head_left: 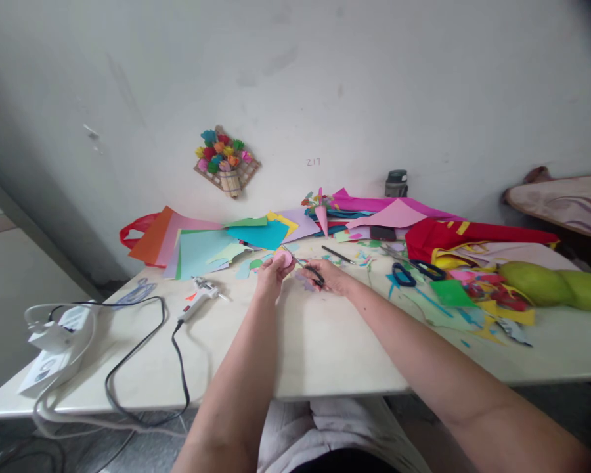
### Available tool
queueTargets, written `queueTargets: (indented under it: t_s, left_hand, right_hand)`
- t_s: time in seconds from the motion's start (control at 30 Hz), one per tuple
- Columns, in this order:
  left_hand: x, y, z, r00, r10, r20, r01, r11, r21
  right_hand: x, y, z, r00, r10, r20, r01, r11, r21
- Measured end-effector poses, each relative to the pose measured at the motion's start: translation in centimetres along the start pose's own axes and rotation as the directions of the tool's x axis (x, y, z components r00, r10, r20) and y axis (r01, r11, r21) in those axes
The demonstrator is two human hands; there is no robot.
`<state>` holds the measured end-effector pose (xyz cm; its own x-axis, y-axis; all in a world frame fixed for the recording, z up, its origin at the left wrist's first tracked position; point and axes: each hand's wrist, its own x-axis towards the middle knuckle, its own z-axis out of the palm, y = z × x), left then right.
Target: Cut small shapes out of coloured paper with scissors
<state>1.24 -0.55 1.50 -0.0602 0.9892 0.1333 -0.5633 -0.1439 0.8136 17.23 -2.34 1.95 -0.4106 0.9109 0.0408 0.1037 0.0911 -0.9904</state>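
My left hand (270,276) pinches a small piece of pink paper (282,257) above the middle of the table. In my right hand (329,277) is a pair of scissors (315,274) with dark handles, its blades pointing left toward the pink paper. Whether the blades touch the paper I cannot tell. Small coloured paper scraps (256,265) lie around and behind both hands. A black pen (338,255) rests just beyond my right hand. Farther back, a pink paper cone (321,217) stands with small paper flowers about it.
A white glue gun (197,299) with a black cord lies left, near a power strip (59,348). Coloured sheets (201,249) line the back. At right are blue-handled scissors (414,272), red cloth (463,236) and green fruit (536,282). A dark-lidded bottle (396,184) stands by the wall.
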Motion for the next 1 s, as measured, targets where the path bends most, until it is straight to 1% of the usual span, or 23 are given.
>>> queueTargets:
  t_s: [0.1,0.3,0.4,0.47,0.6,0.77,1.0]
  left_hand:
    - [0.00,-0.05,-0.04,1.000,-0.005,0.029,0.004,1.000,0.018]
    - [0.07,-0.15,-0.08,0.999,-0.004,0.033,0.003,1.000,0.029]
    - [0.06,-0.11,-0.05,0.999,0.001,0.035,-0.002,1.000,0.021]
    - [0.03,-0.06,0.00,1.000,0.001,0.026,-0.001,1.000,0.021]
    - [0.02,-0.03,0.02,1.000,0.003,-0.003,-0.003,1.000,0.021]
    - [0.15,-0.17,-0.18,1.000,0.009,-0.014,-0.009,1.000,0.003]
    - [0.32,-0.36,-0.34,1.000,0.012,-0.019,-0.012,1.000,-0.002]
  right_hand:
    - [-0.08,-0.01,-0.06,1.000,-0.009,-0.001,0.009,1.000,-0.025]
    - [-0.07,-0.05,-0.04,1.000,-0.025,-0.002,0.025,0.999,-0.032]
    - [-0.14,-0.27,0.12,1.000,-0.018,-0.021,0.018,1.000,-0.018]
    - [-0.13,-0.34,0.23,0.999,-0.014,-0.034,0.014,1.000,0.010]
    - [0.15,-0.03,0.24,0.999,-0.021,-0.024,0.022,0.998,0.059]
    - [0.42,0.41,0.15,0.999,-0.046,-0.011,0.046,0.997,0.056]
    - [0.17,0.00,0.48,0.998,-0.052,-0.024,0.053,0.998,0.047]
